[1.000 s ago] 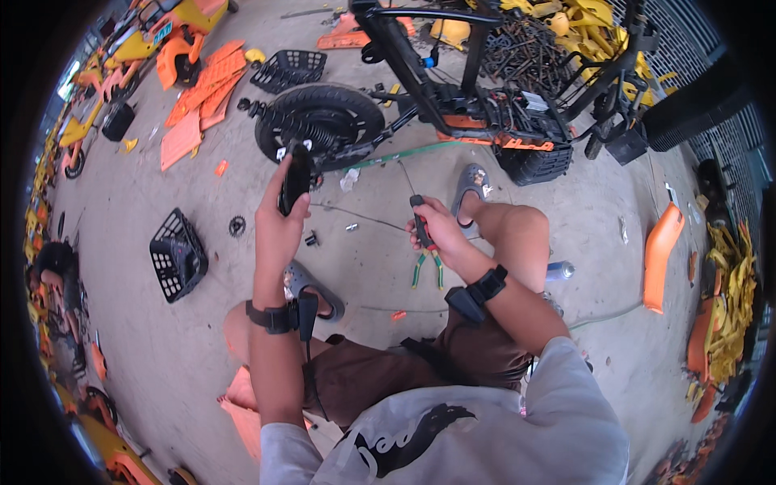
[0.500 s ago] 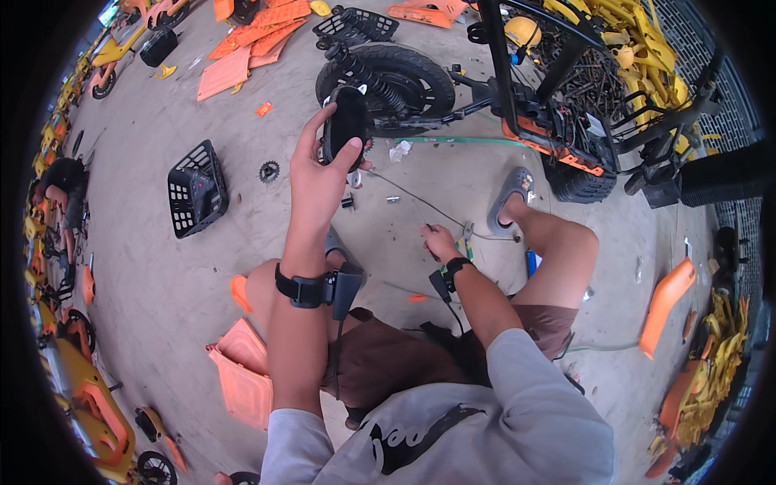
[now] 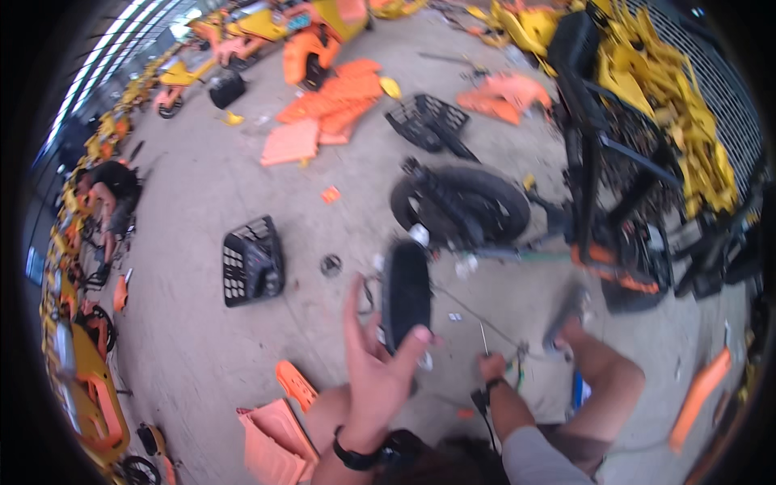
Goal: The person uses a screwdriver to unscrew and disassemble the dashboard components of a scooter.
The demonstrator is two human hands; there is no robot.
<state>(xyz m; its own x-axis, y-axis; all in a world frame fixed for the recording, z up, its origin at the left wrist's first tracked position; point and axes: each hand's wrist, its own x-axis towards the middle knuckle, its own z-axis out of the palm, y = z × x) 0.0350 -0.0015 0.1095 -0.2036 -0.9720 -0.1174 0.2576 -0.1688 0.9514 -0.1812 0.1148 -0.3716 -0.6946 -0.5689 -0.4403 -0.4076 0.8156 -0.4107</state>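
A: Where to look for the black oblong part (image 3: 406,295)?

B: Just ahead of the left hand (image 3: 378,380), in contact with it. Gripped near the lower end, with the thumb over the right edge and the index finger standing off to the left. Too blurred to tell about the fingers behind.

A: And the long axis?

B: Forward, almost straight up the view, with the far end toward the thick-tyred wheel (image 3: 499,206). Leans barely at all to either side.

A: What about the right hand (image 3: 491,369)?

B: Closed in a fist around a screwdriver (image 3: 485,339), judging by the thin shaft; cannot see the handle. Points forward too, roughly alongside the part, with a slight tilt leftward.

A: Touching?

B: No, apart, with concrete floor (image 3: 186,242) showing between. Sits right of the part, tip near the level of its lower end.

A: Nearer hand, then?

B: The left, by plain contact. Farther left, on the floor: a toothed sprocket (image 3: 331,265), then a black basket (image 3: 234,275).
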